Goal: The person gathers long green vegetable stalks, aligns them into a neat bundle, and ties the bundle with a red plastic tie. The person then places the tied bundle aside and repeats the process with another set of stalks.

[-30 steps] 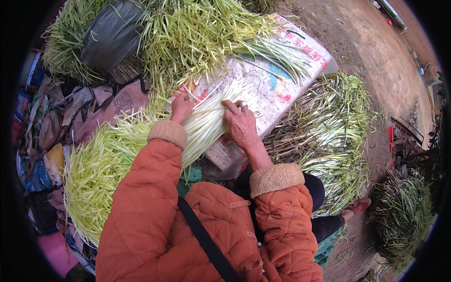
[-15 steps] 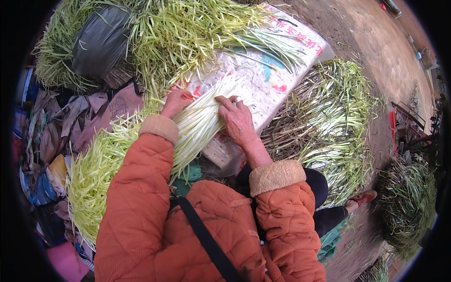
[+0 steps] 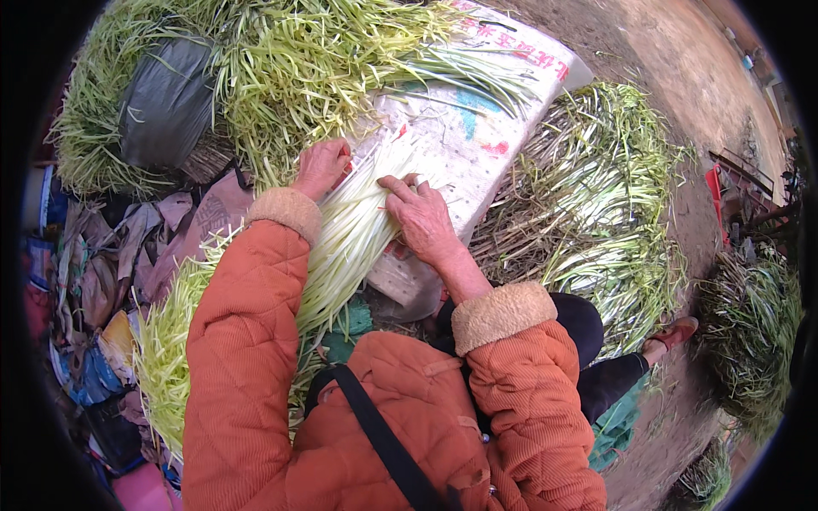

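Pale stalks [image 3: 365, 223] lie toward ten o'clock, partly on a sack [image 3: 470, 170]. The right hand [image 3: 423, 220] grasps their three o'clock edge, likely keeping them bunched; the left hand [image 3: 320, 169] curls toward eleven o'clock, grip hidden.

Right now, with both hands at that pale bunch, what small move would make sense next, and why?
Perhaps ease both hands inward to gather the pale stalks: the left hand is at their left side, the right hand rests on their right side, and their upper ends spread loosely over the white sack.
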Demonstrator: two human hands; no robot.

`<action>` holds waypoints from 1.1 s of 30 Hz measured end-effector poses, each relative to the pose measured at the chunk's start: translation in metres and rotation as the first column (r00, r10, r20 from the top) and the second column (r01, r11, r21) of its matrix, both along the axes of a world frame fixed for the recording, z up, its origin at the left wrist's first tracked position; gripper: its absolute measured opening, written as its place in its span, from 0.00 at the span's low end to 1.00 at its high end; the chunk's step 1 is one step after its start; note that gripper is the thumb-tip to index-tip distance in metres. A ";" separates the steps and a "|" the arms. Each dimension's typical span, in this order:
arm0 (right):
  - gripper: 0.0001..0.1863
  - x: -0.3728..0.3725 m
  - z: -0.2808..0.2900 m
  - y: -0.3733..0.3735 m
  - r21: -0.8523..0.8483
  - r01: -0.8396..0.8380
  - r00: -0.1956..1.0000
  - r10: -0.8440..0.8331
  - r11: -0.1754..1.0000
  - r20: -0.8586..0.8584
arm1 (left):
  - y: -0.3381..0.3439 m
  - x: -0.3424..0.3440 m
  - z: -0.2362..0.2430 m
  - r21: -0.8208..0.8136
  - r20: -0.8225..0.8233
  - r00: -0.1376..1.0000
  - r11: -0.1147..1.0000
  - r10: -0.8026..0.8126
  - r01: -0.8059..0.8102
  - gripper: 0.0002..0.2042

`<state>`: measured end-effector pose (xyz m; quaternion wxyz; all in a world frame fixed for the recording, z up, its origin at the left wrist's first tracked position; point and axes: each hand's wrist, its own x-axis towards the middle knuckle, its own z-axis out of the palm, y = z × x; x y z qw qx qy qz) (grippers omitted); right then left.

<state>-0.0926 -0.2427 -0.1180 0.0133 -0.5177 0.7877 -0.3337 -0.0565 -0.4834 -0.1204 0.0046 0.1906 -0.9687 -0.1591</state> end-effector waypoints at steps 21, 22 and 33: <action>0.08 -0.001 0.001 -0.001 0.013 0.022 0.999 -0.022 1.000 0.023 | -0.062 -0.005 0.006 0.986 -0.165 0.797 0.096 0.581 0.134 0.41; 0.08 -0.001 0.000 -0.001 0.028 0.016 0.999 -0.017 0.999 0.037 | -0.073 0.001 0.013 0.977 -0.205 0.763 0.075 0.613 0.202 0.39; 0.10 0.000 -0.003 -0.003 0.053 0.026 0.999 -0.027 0.998 0.019 | -0.046 0.056 -0.026 0.996 -0.039 0.726 -0.030 0.687 0.082 0.31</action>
